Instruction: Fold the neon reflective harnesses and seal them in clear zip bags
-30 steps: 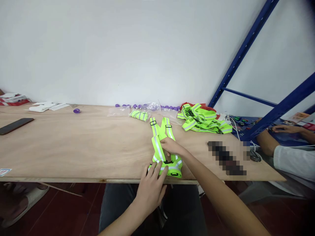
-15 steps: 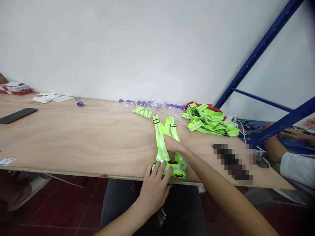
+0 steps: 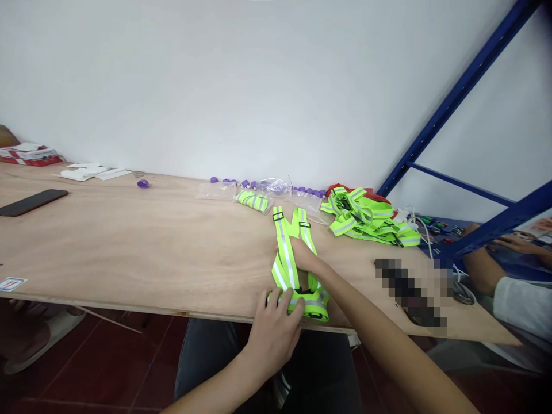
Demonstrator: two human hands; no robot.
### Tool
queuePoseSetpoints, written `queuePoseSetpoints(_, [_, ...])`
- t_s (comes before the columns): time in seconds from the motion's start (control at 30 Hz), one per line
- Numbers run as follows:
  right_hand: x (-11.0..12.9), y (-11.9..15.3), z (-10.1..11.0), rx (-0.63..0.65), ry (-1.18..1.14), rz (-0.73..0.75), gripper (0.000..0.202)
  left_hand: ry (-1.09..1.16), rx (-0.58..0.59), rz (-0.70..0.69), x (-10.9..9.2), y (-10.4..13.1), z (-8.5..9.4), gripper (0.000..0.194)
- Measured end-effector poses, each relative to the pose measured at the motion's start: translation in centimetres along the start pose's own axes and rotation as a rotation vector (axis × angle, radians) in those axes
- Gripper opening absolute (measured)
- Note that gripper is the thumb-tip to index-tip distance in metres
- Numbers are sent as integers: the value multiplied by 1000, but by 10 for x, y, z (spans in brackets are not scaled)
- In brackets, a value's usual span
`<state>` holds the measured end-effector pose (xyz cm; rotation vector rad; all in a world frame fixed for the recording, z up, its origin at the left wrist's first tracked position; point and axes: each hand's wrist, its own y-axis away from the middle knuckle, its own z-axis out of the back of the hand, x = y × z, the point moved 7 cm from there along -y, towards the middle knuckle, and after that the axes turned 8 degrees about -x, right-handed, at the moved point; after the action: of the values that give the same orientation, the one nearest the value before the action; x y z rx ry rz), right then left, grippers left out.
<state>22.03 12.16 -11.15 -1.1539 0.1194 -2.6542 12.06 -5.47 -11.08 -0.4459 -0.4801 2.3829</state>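
Note:
A yellow-green harness of straps (image 3: 285,253) with silver stripes and black buckles lies on the wooden table near its front edge. My left hand (image 3: 276,325) rests over the harness's lower left end, fingers spread across the folded strap. My right hand (image 3: 302,256) reaches between the two long straps; its fingers pass beneath the left strap and are mostly hidden. Behind the harness lies a folded yellow-green strap bundle (image 3: 253,200) in a clear bag. A tangled heap of similar straps (image 3: 366,213) sits at the back right.
Purple rolls (image 3: 308,191) and clear bags (image 3: 217,190) line the wall. A dark flat object (image 3: 34,201) and white papers (image 3: 84,172) lie left. At right stand a blue metal frame (image 3: 459,95) and a person's arm (image 3: 483,259); a blurred dark object (image 3: 407,293) lies nearer.
The view has shifted slightly. My right hand has moved a little under the left strap, which now lies over its fingers. My left hand stays on the lower end.

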Motion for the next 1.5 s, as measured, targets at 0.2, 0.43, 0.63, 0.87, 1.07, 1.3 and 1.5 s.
queuePoseSetpoints(0.2, [-9,-4,32,-139,6,-21,28,-32,-46,8,1,2,-5,46])
queuePoseSetpoints(0.43, [10,-17,35,-67,107,76,34,-60,-16,11,-1,1,-7,43])
queuePoseSetpoints(0.63, [2,-31,1,161,301,93,34,-65,-14,0,-2,0,-8,43])
queuePoseSetpoints(0.87, [-4,-67,17,34,546,117,29,-72,-54,13,0,1,-12,42])
queuePoseSetpoints(1.07, [-3,-114,25,54,663,209,36,-90,-133,-12,0,0,-11,44])
queuePoseSetpoints(1.3, [-13,-141,9,208,739,206,15,-121,-271,-33,2,1,-12,40])
queuePoseSetpoints(1.5, [-10,-158,8,218,745,229,13,-146,-393,-28,1,1,-8,28])
